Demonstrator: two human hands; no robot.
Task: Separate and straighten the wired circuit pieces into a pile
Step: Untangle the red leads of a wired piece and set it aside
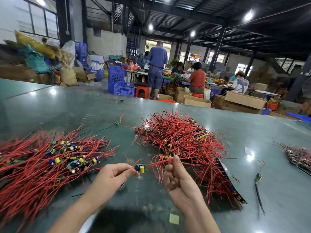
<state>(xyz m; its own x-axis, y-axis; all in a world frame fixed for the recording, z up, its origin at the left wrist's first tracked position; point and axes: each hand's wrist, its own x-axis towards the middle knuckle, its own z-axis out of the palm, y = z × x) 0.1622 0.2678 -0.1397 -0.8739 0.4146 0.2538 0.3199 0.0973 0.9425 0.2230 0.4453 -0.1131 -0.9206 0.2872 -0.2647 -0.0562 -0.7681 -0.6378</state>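
Both forearms reach in from the bottom edge, and between them the left hand (111,176) pinches a small circuit board (141,168) by its near end, fingers curled round it, the blue and yellow capacitors facing up. Just to its right, the right hand (175,178) pinches that board's red wires (158,163) between thumb and forefinger, its other fingers loosely bent; the wires run fairly taut between the two hands while loose ends droop below. Board and wires are held just above the green tabletop (252,135).

Left of the left hand lies a broad spread of wired boards (50,160), wires fanned roughly one way, apparently the sorted pile. Beyond the right hand sits a dense tangled heap (178,137), seemingly unsorted. Judging by the two masses, the work looks around halfway, with much of the heap left. A few stray pieces (118,122) lie farther off.
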